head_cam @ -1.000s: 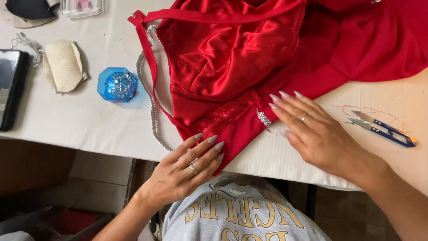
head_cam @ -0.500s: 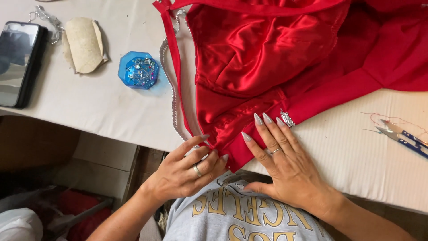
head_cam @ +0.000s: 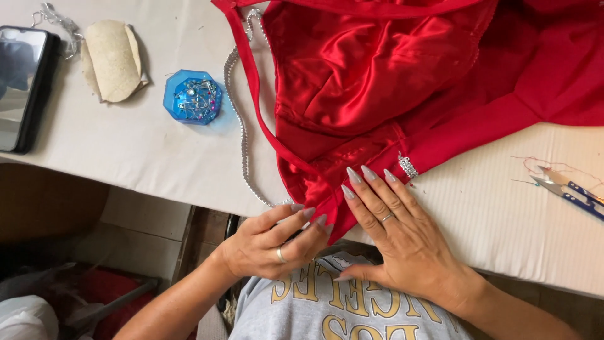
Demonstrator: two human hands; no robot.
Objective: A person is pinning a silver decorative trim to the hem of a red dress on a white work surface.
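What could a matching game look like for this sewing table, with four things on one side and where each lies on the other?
Things:
1. pin box
2. phone
3. thread snips
4. red garment

Places:
A. at the table's far left edge
B. under the right hand's fingertips, at the table's front edge
C. on the right side of the table, beside loose threads
D. between the beige pad and the silver bead chain

Pairs: 1-D, 2-A, 3-C, 4-B
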